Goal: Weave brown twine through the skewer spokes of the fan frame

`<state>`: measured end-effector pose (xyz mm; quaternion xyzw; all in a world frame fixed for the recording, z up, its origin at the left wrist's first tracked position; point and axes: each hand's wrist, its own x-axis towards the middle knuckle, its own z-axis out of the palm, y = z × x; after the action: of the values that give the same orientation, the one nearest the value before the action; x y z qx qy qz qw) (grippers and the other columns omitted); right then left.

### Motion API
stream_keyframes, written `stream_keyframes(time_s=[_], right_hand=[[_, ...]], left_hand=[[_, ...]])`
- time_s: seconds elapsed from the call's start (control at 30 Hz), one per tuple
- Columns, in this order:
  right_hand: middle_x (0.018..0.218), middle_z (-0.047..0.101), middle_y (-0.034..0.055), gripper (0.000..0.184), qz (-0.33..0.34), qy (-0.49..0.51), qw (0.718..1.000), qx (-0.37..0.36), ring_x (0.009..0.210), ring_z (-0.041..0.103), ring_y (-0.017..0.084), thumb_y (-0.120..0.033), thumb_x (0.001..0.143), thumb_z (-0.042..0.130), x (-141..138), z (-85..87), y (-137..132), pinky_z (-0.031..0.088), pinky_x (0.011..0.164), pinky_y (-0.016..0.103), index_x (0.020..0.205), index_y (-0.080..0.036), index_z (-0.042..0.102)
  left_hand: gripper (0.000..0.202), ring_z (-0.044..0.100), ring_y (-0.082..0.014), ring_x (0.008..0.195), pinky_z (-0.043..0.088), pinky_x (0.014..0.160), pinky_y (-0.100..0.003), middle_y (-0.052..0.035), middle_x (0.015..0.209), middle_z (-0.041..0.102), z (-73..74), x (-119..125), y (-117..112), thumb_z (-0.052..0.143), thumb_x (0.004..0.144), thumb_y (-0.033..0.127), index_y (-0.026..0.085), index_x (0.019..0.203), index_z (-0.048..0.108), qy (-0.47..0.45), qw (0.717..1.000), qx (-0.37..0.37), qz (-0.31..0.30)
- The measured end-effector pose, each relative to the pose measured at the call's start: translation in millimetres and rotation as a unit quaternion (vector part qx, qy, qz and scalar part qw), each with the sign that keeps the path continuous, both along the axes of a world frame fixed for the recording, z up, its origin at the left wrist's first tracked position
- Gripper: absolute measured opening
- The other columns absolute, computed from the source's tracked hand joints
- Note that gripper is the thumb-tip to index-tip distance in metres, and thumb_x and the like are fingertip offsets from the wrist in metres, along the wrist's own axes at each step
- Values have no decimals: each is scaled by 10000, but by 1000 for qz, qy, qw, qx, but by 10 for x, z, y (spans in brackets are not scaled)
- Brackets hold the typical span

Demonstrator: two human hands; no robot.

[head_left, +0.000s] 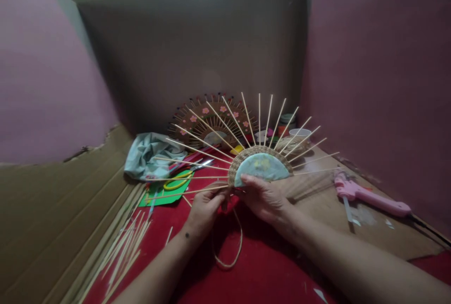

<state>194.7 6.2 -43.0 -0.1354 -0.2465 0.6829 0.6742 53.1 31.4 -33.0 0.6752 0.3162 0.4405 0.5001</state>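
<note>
A half-round fan frame is held up in front of me. It has a pale blue half-disc, a band of woven twine around its curve, and several thin wooden sticks spreading outward. My right hand grips the lower edge of the half-disc, thumb on its face. At the band's lower left end, my left hand pinches the twine beside the lowest stick. A loose loop of twine hangs below, between both hands. The fingertips of my left hand are partly hidden.
Loose sticks lie left on the red cloth. Yellow-handled scissors rest on green sheet near a crumpled cloth. A flowered fan stands behind. A pink glue gun lies right on cardboard.
</note>
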Motion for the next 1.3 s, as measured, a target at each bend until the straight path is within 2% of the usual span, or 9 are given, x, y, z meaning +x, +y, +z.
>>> stream_keyframes(time_s=[0.23,0.33,0.5,0.6,0.77,1.03,1.17,1.3], right_hand=[[680,663,-10,48,-5,-3,1000,-12,692,573,127,-100,660,632,17,22,-10,424,740,328,678,-142,647],[673,659,-18,61,-8,-6,1000,-7,683,571,122,-90,674,616,20,23,-23,429,723,327,678,-144,645],[686,657,-3,71,2,-17,1000,-2,682,574,134,-88,691,598,24,21,-19,438,712,339,690,-143,643],[681,654,3,75,14,-17,1000,-5,663,569,131,-85,689,591,30,18,-9,445,704,335,694,-140,641],[685,669,22,69,51,-19,998,-13,651,581,136,-111,691,581,39,24,-19,449,733,328,708,-128,646],[752,681,40,74,57,-16,998,4,708,593,141,-105,693,584,32,15,-14,441,762,311,734,-122,643],[723,668,39,50,53,-17,998,-8,678,580,136,-115,675,606,30,21,-19,440,747,319,715,-124,635],[661,650,25,20,45,-20,999,-18,638,570,129,-116,660,619,33,40,-27,440,731,320,675,-127,627]], left_hand=[[165,453,-92,529,380,509,-218,-4,664,585,14,-51,59,576,727,268,144,784,669,63,997,48,20],[175,464,-96,534,382,510,-224,-20,707,606,55,-60,63,593,711,282,139,784,664,62,997,46,31],[167,458,-97,522,379,522,-225,5,616,578,108,-77,66,625,684,300,148,740,665,77,995,36,55],[178,459,-99,536,373,523,-226,2,640,586,115,-94,72,642,666,317,152,729,665,71,996,21,56],[153,469,-101,575,371,546,-219,8,630,578,141,-143,71,629,689,314,162,680,649,97,995,9,5],[158,523,-148,635,404,620,-271,-55,679,603,216,-231,80,621,707,295,144,670,652,169,978,68,-97],[140,532,-163,647,406,610,-281,-69,692,613,231,-229,70,631,694,290,158,667,666,176,978,67,-90],[148,538,-165,605,400,550,-277,-70,667,626,170,-196,60,637,677,303,162,678,682,137,989,7,-56]])
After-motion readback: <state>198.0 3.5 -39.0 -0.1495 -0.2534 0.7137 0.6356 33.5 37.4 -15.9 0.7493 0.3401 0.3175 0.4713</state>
